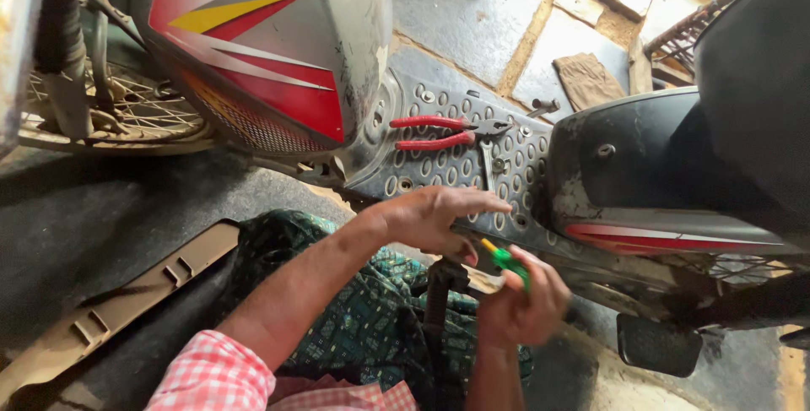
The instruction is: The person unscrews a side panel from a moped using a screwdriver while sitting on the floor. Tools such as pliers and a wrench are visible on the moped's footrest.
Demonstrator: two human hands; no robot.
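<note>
The green-handled screwdriver (506, 262) sits gripped in my right hand (523, 301), fingers curled around it, just below the scooter's footboard (456, 158). My left hand (434, 217) hovers flat and open at the footboard's near edge, holding nothing. Farther on, red-handled pliers (443, 132) and a spanner (488, 162) lie on the board.

The scooter's grey perforated footboard (439, 166) carries red-handled pliers (443, 133) and a small spanner (488, 160). A beige plastic panel (110, 310) lies on the dark floor (76, 217). A brown cloth (587, 80) rests on the stone paving (472, 23).
</note>
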